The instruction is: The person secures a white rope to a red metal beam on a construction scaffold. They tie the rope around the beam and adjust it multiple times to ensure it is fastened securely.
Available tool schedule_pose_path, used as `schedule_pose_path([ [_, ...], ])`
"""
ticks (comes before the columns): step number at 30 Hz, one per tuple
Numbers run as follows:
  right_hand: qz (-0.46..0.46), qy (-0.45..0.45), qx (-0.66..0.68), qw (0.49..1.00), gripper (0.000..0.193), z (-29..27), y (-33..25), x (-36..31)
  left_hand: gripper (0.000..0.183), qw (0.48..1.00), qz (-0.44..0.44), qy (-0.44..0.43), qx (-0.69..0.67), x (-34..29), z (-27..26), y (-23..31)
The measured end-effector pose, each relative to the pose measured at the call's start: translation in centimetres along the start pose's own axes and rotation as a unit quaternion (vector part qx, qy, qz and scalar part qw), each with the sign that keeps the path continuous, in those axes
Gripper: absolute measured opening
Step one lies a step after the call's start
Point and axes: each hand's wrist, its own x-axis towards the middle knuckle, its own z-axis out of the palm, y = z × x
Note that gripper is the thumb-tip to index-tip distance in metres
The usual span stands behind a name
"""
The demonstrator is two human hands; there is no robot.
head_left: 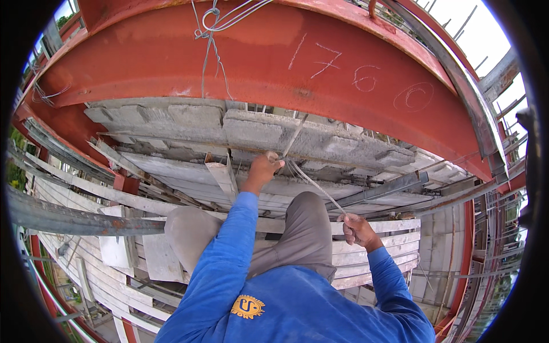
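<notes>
The left arm is reaching forward across the lap, its hand (266,170) rising ahead of the knees with bent fingers closing on the rope (315,184) just below the red beam (257,66). The right arm is bending at the elbow and angling inward, its hand (358,230) sitting lower and nearer the body beside the right knee (307,208), with curled fingers clenching the same rope. The rope is running down from the beam's lower edge to the left hand, then slanting rightward to the right hand.
</notes>
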Motion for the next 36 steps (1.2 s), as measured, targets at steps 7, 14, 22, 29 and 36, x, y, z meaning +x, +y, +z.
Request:
schedule_pose_path([
  [7, 0.003, 0.137, -0.314, 0.939, 0.030, -0.3, -3.7, 0.1, 0.058, 0.999, 0.030, 0.009, -0.016, -0.6, 0.6, 1.8],
  [14, 0.006, 0.087, -0.325, 0.942, 0.038, 2.3, -1.3, 1.0, 0.057, 0.980, 0.051, 0.177, 0.078, -0.3, 5.6, 1.7],
  [22, -0.134, 0.310, -0.475, 0.813, 0.059, 3.2, 2.7, 3.4, 0.063, 0.983, -0.026, 0.137, 0.123, 1.4, 4.8, 4.8],
  [29, 0.030, 0.069, -0.028, 0.997, 0.037, 2.4, 4.1, 3.4, 0.048, 0.993, -0.007, 0.086, -0.077, 2.8, 4.7, 1.7],
  [36, 0.030, -0.024, 0.272, 0.961, 0.025, 12.5, 4.5, 0.2, 0.043, 1.000, -0.008, 0.008, 0.002, 1.9, 2.5, -0.2],
])
